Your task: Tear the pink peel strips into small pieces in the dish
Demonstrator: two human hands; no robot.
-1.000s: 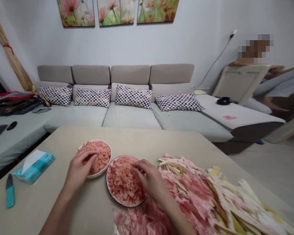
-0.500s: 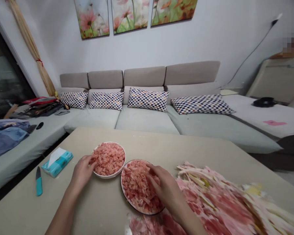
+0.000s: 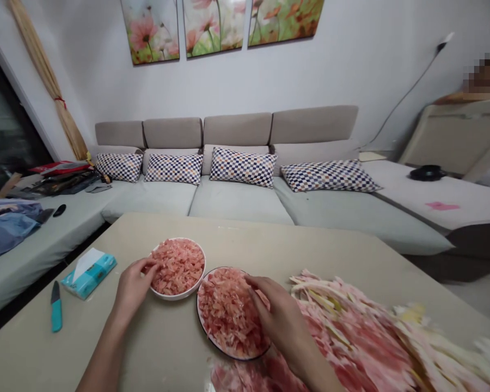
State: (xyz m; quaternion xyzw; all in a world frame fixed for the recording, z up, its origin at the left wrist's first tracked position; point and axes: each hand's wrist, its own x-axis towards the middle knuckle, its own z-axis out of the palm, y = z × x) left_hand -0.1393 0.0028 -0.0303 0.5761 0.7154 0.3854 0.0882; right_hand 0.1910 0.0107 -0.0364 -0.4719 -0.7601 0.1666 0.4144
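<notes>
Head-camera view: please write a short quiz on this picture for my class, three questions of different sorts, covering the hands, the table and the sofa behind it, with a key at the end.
1. Multiple choice. What lies beside the tissue pack on the table?
A) scissors
B) a knife
C) a spoon

2. True or false. Four patterned cushions are on the sofa.

3. Fill in the blanks. The white bowl is nearest the person's own ____ hand, and the dark-rimmed dish is nearest the ____ hand.

Key
1. B
2. True
3. Left hand; right hand
</notes>
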